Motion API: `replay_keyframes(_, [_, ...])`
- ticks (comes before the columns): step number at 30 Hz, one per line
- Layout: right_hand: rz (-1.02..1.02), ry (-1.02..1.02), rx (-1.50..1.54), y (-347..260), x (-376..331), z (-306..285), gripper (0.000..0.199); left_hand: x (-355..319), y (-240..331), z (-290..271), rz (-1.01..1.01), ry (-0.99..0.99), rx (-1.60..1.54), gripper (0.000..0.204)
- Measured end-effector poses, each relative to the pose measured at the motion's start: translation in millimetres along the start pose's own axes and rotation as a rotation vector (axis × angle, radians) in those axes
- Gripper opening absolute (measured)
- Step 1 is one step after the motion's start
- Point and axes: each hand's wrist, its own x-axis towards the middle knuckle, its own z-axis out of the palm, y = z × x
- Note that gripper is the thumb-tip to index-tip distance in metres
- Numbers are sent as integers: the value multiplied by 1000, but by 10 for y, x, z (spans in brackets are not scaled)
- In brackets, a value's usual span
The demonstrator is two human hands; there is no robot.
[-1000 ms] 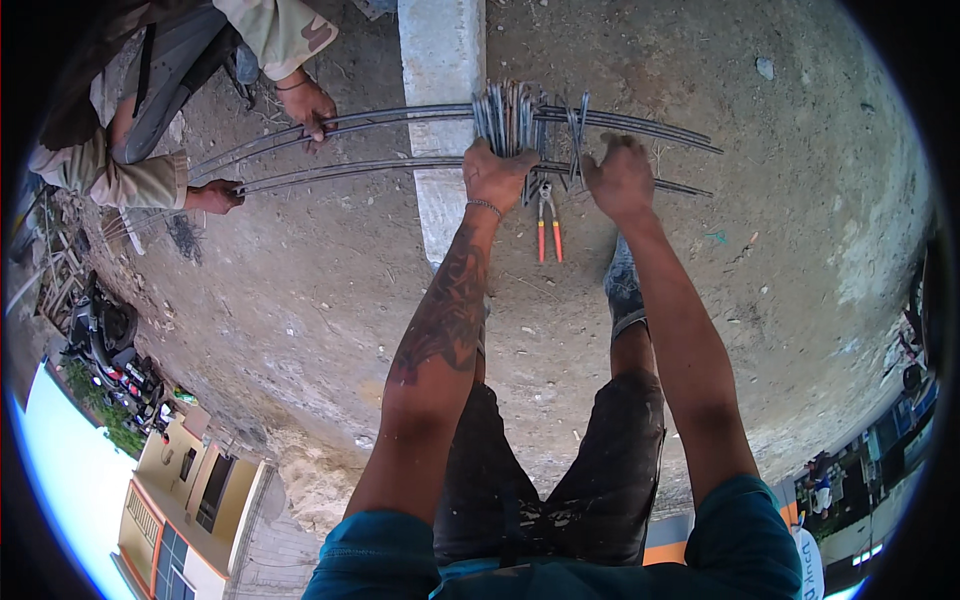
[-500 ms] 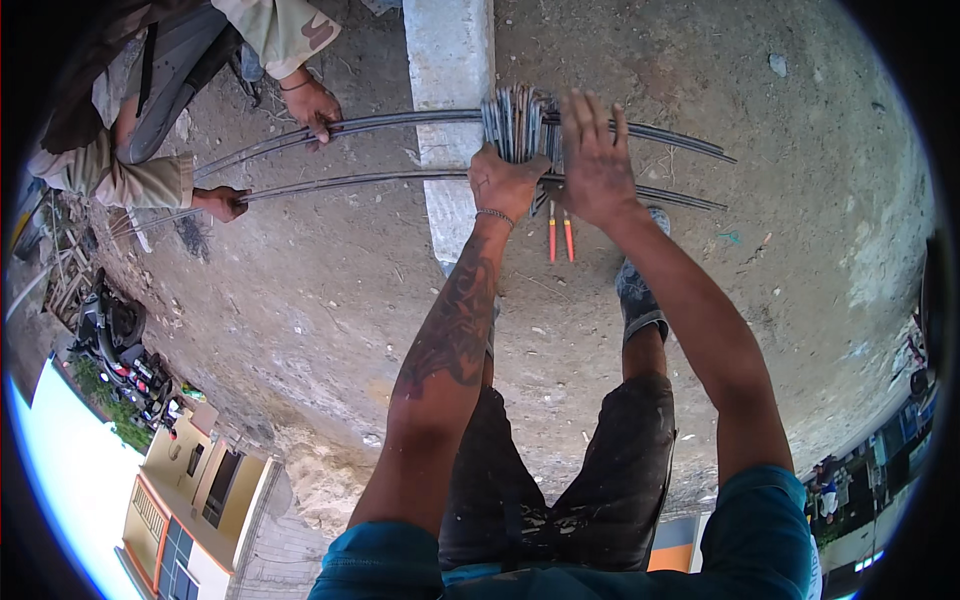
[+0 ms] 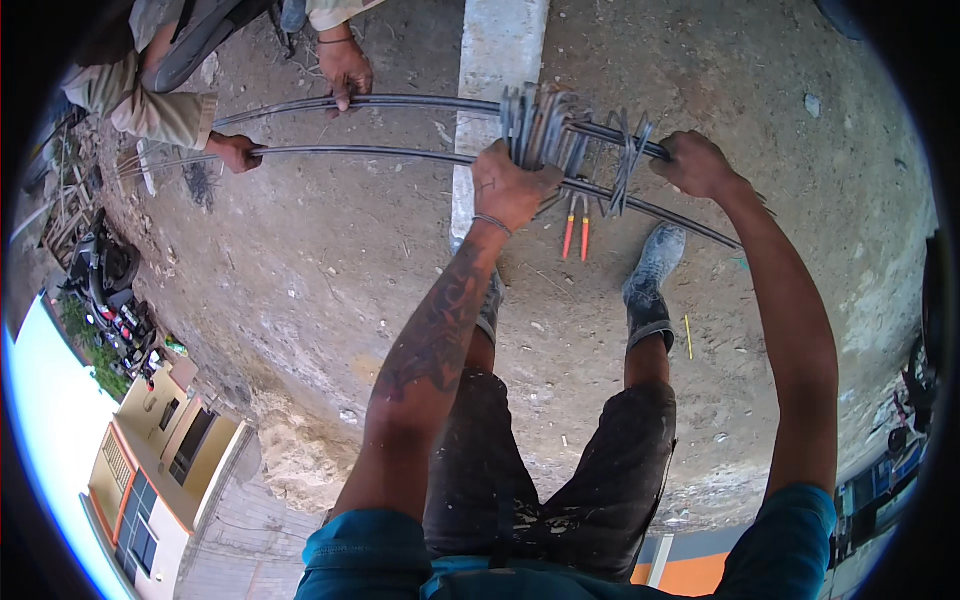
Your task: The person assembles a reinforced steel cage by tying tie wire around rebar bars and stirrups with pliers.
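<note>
Concrete floor (image 3: pixel 300 300) lies below, and two long rebars (image 3: pixel 400 155) run across it, steadied at the far end by a co-worker's hands (image 3: pixel 345 70). Left hand (image 3: pixel 510 185) grips the bunched stirrups (image 3: pixel 540 125); right hand (image 3: pixel 700 165) is closed on a bar. Better to slide one stirrup at a time, square to the bars, clear of the pliers (image 3: pixel 575 225)

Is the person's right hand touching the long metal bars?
Touching. In the head view the right hand is curled around the long metal bars, with its fingers wrapped over them and no gap showing.
</note>
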Motion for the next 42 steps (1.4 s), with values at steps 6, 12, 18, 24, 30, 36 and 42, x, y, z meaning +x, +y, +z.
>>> replay_keyframes(6, [9,2,-25,-141,-210,-76,34,275,-694,-948,-132,112,-88,40])
replay_keyframes(12, [15,2,-92,-124,13,267,32,800,-1722,-1464,9,102,114,36])
replay_keyframes(18, [82,15,-4,-87,187,679,34,1413,-2366,-2148,4,45,311,49])
replay_keyframes(24, [21,950,-232,-168,-46,1066,36,1533,-2688,-1754,-81,250,597,56])
replay_keyframes(30, [362,892,478,-820,-85,1674,37,1758,-2995,-1909,-184,113,534,56])
replay_keyframes(36, [405,948,794,-920,61,1727,26,1086,-2534,-1369,60,783,747,64])
replay_keyframes(42, [333,995,993,-855,34,1687,22,-351,-1024,452,588,83,47,28])
